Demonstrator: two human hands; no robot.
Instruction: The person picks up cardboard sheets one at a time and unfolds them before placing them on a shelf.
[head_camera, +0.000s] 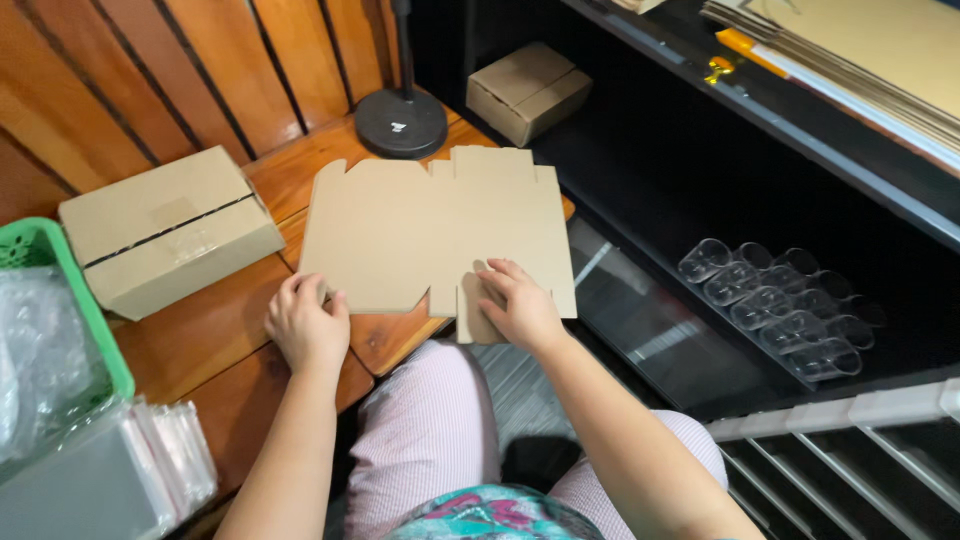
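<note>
A flat, unfolded cardboard box blank (430, 235) lies on the wooden worktop (210, 335), in the middle of the view, with its far edge near the round black stand base (401, 122) at 12 o'clock. Its right part reaches over the worktop edge and has no support below.

The left hand (306, 325) rests at the near left corner of the blank, at about 7 o'clock from its centre. The fingers are curled over the edge, and I cannot tell if this grip really pinches the cardboard or only touches it. The right hand (520, 305) presses on the small flap at the near edge, at about 5 o'clock, with the fingers spread flat; this grip is open and closes on nothing.

A closed cardboard box (170, 230) stands at 9 o'clock from the blank, and a green basket (70, 290) with plastic bags is further left. A second small box (528, 90) sits on the dark shelf at 1 o'clock, and clear plastic cups (780, 305) lie at 3 o'clock, lower down.

In my judgement, the risk is the overhang: if the right hand pushes down there, the blank could bend at a wrong line or slide off toward the lap. A fold started crooked could also tear the small flap.
</note>
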